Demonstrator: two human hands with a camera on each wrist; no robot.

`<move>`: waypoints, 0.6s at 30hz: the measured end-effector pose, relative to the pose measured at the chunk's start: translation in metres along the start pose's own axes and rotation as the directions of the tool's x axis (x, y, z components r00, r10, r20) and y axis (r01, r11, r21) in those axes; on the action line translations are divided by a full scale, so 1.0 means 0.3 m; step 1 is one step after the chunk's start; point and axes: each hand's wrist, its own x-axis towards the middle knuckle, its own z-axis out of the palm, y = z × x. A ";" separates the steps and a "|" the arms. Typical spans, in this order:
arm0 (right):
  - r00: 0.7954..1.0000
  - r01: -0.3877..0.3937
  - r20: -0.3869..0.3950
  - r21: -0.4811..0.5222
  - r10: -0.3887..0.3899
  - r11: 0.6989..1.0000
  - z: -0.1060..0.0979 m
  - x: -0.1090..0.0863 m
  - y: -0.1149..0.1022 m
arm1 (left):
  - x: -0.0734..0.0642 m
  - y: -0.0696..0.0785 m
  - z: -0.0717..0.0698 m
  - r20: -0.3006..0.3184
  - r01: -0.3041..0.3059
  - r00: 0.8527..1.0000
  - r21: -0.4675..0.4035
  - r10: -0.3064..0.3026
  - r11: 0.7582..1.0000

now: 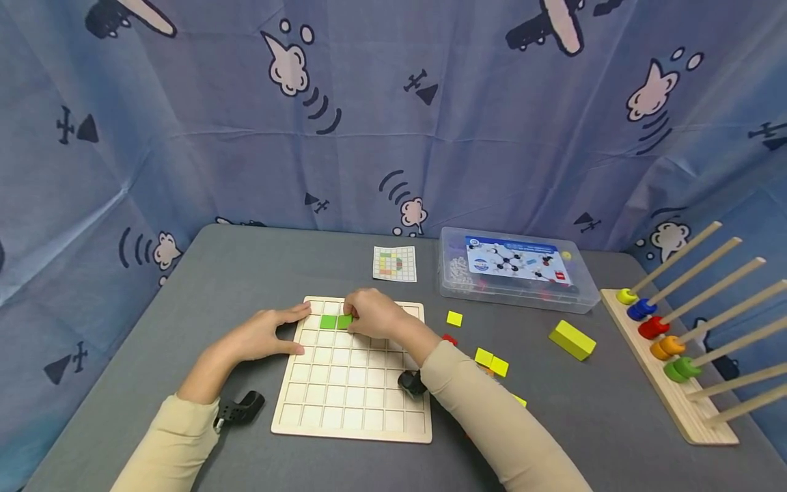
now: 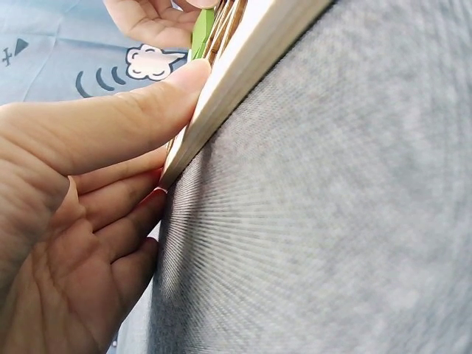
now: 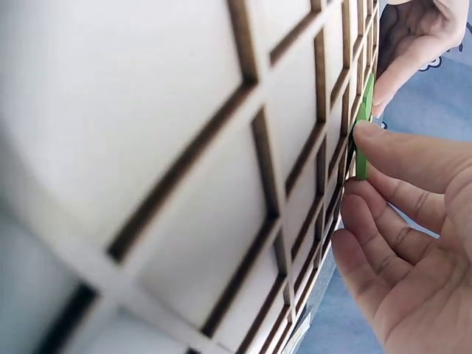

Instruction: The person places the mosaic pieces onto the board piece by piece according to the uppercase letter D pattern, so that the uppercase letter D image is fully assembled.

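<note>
A pale wooden board [image 1: 350, 434] with a grid of square recesses lies on the grey table. Near its upper left, one green square tile [image 1: 328, 322] sits in a recess. Just right of that, my right hand [image 1: 376, 316] pinches a second green square tile [image 1: 343, 322] at the grid; the right wrist view shows the thumb and fingers on this tile [image 3: 361, 156]. My left hand [image 1: 266, 333] touches the board's left edge, index finger by the top corner and thumb lower down. Up close, its thumb [image 2: 140, 122] lies extended against the wooden edge.
Yellow square tiles [image 1: 454, 318] and a red piece [image 1: 450, 339] lie right of the board, partly behind my right sleeve. Behind are a printed pattern card [image 1: 394, 264] and a clear plastic box [image 1: 516, 301]. Rightward stand a yellow block [image 1: 572, 339] and a peg rack [image 1: 707, 427] with coloured rings.
</note>
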 end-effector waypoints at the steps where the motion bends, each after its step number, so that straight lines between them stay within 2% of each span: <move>1: 1.000 -0.002 0.002 -0.004 0.002 1.000 0.000 0.001 -0.003 | 0.000 0.001 -0.001 -0.001 0.000 1.000 0.000 0.000 1.000; 7: 1.000 -0.004 0.008 -0.015 0.004 1.000 0.000 0.006 -0.008 | -0.001 -0.002 0.002 -0.009 -0.003 1.000 -0.005 0.003 1.000; 11: 1.000 0.020 0.007 0.016 -0.020 1.000 -0.004 0.001 0.009 | 0.001 -0.007 0.008 -0.007 0.000 1.000 -0.001 0.000 1.000; 14: 0.999 0.033 -0.005 0.085 -0.033 0.996 -0.023 -0.019 0.033 | 0.000 -0.007 0.009 -0.005 0.003 1.000 -0.009 -0.003 1.000; 18: 1.000 0.007 -0.027 0.201 -0.002 0.979 -0.054 -0.066 0.087 | -0.001 -0.005 0.007 -0.006 0.006 1.000 -0.012 -0.007 1.000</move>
